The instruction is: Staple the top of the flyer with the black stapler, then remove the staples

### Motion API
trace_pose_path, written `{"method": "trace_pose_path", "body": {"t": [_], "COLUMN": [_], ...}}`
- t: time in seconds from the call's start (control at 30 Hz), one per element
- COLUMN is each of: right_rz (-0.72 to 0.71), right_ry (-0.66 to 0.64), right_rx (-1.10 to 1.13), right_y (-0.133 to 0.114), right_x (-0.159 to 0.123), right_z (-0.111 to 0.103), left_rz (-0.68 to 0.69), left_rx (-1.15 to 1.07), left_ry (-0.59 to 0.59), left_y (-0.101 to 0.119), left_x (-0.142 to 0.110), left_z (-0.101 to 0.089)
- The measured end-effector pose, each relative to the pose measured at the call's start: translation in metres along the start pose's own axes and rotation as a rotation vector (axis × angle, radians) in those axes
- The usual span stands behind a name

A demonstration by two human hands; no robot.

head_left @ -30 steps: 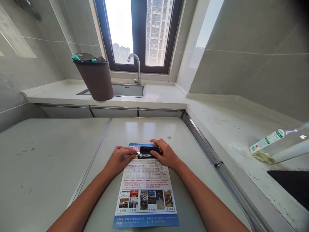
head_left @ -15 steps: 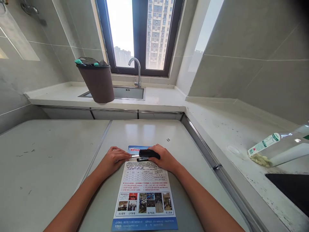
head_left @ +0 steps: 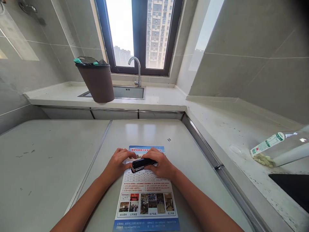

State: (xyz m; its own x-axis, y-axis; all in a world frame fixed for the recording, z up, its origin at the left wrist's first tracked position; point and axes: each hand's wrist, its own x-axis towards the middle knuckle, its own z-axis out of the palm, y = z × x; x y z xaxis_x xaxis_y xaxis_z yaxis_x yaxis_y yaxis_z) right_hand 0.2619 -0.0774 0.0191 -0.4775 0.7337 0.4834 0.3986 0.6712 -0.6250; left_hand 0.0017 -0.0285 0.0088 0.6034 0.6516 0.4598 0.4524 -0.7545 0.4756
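Down on the grey table (head_left: 60, 154), a printed flyer (head_left: 146, 196) lies flat with its blue bottom edge toward the person. Both hands meet over its upper part: the right hand (head_left: 161, 166) has its grip clamped on a black stapler (head_left: 141, 164), which sits tilted across the sheet, while the left hand (head_left: 118, 162) rests beside it with fingers curled, touching the stapler's left end and the paper. Two small staples (head_left: 169, 140) lie on the table just beyond the flyer. Farther back, a brown bin (head_left: 96, 82) stands beside the sink (head_left: 127, 91) under the window, and a plastic bottle (head_left: 277, 149) lies on the right-hand counter.
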Motion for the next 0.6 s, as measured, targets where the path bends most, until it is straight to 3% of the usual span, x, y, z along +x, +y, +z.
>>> {"method": "trace_pose_path", "body": {"t": [0.13,0.23,0.37,0.47,0.6], "right_rz": [0.064,0.181,0.331,0.405,0.495], "right_ry": [0.089,0.303,0.515,0.538,0.518], "right_rx": [-0.005,-0.09,-0.293,-0.384,-0.427], "right_y": [0.002,0.01,0.026,0.039,0.051], "right_x": [0.001,0.002,-0.001,-0.006,-0.011], "right_z": [-0.001,-0.003,-0.014,-0.025,-0.036], "left_rz": [-0.104,-0.207,-0.218,-0.177,-0.163], "left_rx": [-0.007,0.054,0.199,0.224,0.177], "left_ry": [0.026,0.043,-0.079,-0.176,-0.164], "left_y": [0.001,-0.003,-0.01,-0.009,-0.003], "left_x": [0.005,0.008,0.006,0.005,0.008], "left_z": [0.0,0.006,0.012,0.009,0.001]}}
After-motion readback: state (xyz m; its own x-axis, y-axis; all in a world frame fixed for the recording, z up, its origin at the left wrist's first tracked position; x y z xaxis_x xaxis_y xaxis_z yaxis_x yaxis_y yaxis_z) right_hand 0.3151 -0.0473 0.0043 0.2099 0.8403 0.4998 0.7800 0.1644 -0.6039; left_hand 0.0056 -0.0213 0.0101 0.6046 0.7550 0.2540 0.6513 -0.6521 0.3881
